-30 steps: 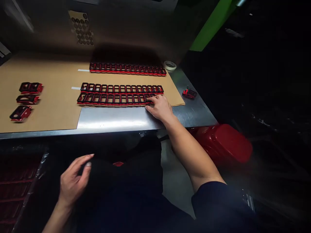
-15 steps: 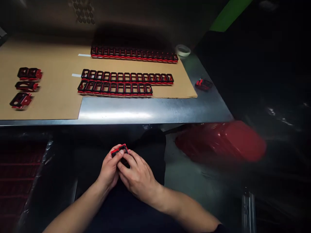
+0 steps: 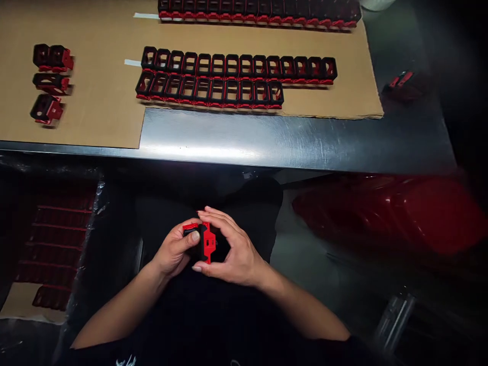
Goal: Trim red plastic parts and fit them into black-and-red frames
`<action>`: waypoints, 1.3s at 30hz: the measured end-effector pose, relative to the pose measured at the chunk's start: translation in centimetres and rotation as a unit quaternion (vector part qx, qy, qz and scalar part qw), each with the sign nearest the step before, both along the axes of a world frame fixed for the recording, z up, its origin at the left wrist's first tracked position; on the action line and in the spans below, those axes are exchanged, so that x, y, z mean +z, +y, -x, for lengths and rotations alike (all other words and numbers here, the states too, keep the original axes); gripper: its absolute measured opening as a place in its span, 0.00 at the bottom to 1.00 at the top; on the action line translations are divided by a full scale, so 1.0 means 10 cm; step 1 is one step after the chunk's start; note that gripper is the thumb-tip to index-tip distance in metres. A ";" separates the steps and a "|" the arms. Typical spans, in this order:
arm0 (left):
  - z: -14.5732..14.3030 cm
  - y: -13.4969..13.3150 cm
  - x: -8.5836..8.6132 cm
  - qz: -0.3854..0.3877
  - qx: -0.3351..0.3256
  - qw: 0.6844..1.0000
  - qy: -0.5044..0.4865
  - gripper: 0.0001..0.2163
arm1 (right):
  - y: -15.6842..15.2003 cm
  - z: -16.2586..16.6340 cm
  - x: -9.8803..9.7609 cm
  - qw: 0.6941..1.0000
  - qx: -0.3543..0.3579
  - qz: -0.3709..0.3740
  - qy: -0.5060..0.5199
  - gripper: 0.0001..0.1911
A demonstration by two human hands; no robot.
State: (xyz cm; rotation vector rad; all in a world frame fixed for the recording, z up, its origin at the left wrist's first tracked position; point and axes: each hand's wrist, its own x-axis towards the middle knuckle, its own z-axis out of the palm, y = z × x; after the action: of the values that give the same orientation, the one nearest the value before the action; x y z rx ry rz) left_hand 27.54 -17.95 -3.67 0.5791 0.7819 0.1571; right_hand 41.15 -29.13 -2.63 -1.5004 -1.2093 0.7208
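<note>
Over my lap, below the table edge, both hands close on one small red-and-black plastic part point(image 3: 205, 242). My left hand point(image 3: 173, 252) grips its left side with the thumb on top. My right hand point(image 3: 230, 249) wraps its right side, fingers curled over it. On the cardboard sheet point(image 3: 102, 101) lie rows of the same parts: a short front row point(image 3: 209, 90), a longer row point(image 3: 238, 66) behind it, and a far row point(image 3: 259, 12) at the top edge.
Three loose parts point(image 3: 49, 81) sit at the cardboard's left. A single part point(image 3: 400, 84) lies on the metal table point(image 3: 290, 142) at the right. A box lined with plastic, holding red parts point(image 3: 53, 239), stands low left. A red object point(image 3: 389, 213) is under the table, right.
My right hand left the front row on the table and came down to my lap. Both hands joined on one part and have turned it. The view has tilted down.
</note>
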 end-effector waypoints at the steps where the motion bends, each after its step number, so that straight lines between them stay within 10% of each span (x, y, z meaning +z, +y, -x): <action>1: 0.01 0.03 -0.01 -0.025 0.007 0.999 0.028 0.20 | -0.01 0.00 0.00 1.000 -0.009 0.007 -0.014 0.44; 19: 0.16 0.05 0.18 -0.265 -0.196 0.941 0.072 0.20 | -0.05 0.01 -0.15 0.988 -0.055 -0.070 -0.125 0.39; 25: 0.20 0.08 0.20 -0.384 -0.141 0.903 0.132 0.20 | -0.16 -0.16 0.05 0.995 -0.022 0.020 0.095 0.26; 31: 0.24 0.15 0.17 -0.567 -0.176 0.804 0.040 0.19 | -0.15 -0.12 0.04 0.920 0.038 0.108 0.375 0.13; 39: 0.27 0.22 0.15 -0.621 -0.197 0.757 0.046 0.20 | -0.10 -0.04 0.03 0.926 0.022 0.121 0.357 0.13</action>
State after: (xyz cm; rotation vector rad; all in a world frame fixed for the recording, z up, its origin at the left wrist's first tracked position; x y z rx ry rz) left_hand 24.83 -15.71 -2.13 2.0266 0.5408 0.2522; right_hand 41.52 -30.16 -2.29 -1.2237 -0.6072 1.3436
